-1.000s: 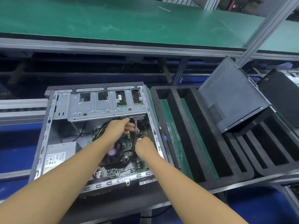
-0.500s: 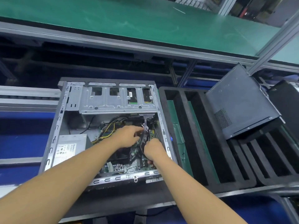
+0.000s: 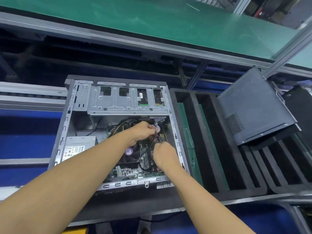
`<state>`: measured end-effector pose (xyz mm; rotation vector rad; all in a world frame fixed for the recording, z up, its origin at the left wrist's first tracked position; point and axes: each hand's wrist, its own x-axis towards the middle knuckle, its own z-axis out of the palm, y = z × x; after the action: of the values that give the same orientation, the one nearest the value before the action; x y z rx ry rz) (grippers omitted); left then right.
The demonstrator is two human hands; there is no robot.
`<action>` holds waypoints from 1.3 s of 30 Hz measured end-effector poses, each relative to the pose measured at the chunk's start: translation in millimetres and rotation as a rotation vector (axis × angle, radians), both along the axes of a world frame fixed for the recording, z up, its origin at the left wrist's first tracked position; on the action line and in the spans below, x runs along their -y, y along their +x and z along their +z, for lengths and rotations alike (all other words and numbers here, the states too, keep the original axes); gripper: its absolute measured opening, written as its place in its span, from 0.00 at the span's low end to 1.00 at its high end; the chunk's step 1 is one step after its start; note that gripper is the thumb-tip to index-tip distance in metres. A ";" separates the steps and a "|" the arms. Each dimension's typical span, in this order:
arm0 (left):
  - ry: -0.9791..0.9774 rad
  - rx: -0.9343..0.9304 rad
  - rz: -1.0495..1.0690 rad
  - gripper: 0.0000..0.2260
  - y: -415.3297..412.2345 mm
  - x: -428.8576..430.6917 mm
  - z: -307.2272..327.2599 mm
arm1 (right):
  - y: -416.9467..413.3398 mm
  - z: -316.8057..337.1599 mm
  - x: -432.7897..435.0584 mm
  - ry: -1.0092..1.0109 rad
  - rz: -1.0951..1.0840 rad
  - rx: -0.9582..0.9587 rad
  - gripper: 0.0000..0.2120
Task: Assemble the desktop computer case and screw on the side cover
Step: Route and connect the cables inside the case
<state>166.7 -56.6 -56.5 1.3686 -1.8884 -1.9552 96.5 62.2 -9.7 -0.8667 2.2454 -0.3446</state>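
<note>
Your right hand [image 3: 163,153] is inside the computer case [image 3: 67,125], near its near rail. Its fingers are curled down among the black wires over the motherboard [image 3: 145,162]. You cannot tell from here whether it grips anything.

Just beyond it, toward the case's middle, your left hand [image 3: 141,130] pinches the flat grey cable [image 3: 157,128], which runs up to a connector under the drive cage [image 3: 128,102]. The cable looks soft and light. Hold it close to the plug, not by the ribbon, and keep your knuckles off the board, which is likely fragile.

The case lies on its side on the counter with its open face up. It holds 4 main things:
- the motherboard at its near right
- the power supply [image 3: 79,146] at its near left
- the wiring between them
- the drive cage across its far end

The case is sheet steel, so judge it heavy, stiff and sharp at the rails. Lift it by the outer frame.

Right of the case sits a black foam tray [image 3: 211,149] with long slots. The side cover [image 3: 253,105] stands tilted in the slots farthest from the case. It looks like a thin, stiff panel, probably light and smooth. Take it by 2 opposite edges.
</note>
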 end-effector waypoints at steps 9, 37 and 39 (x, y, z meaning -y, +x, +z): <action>-0.027 0.027 0.045 0.07 -3.9 -1.6 -4.7 | -0.8 -3.6 -8.2 0.141 0.095 -0.076 0.05; -0.495 0.386 -0.150 0.10 28.0 0.6 -17.0 | -10.8 -32.5 45.8 -0.002 0.081 -0.352 0.13; -0.510 0.442 -0.186 0.12 27.3 -2.0 -16.4 | -12.6 -36.4 49.7 0.020 0.121 -0.398 0.12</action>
<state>194.0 -54.7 -72.9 1.5815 -2.5501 -1.1413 83.9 12.5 -46.1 -1.1351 2.5348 -0.0966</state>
